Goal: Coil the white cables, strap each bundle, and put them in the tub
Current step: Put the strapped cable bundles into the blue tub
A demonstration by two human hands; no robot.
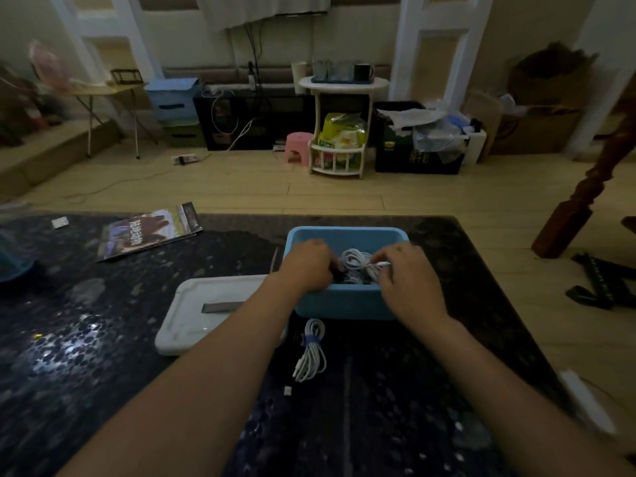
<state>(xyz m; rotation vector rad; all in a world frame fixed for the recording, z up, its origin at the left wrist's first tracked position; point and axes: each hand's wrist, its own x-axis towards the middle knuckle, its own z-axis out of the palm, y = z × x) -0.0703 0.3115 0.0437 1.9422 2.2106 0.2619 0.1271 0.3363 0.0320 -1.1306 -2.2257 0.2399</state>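
One blue tub (344, 301) stands on the dark counter (103, 339), holding a loose tangle of white cables (356, 259) whose number I cannot tell. One strapped bundle (311, 351) lies at the tub's 6 o'clock, long axis running 12 to 6, white with a blue strap near its far end. The left hand (306, 266) is curled inside the tub on something dark and unclear; the right hand (406, 273) pinches a cable. One white lid (206, 311) lies at the tub's 8 o'clock.

White lid (206, 304) crowds the tub (344, 301) left; a strapped bundle (311, 349) lies before it.
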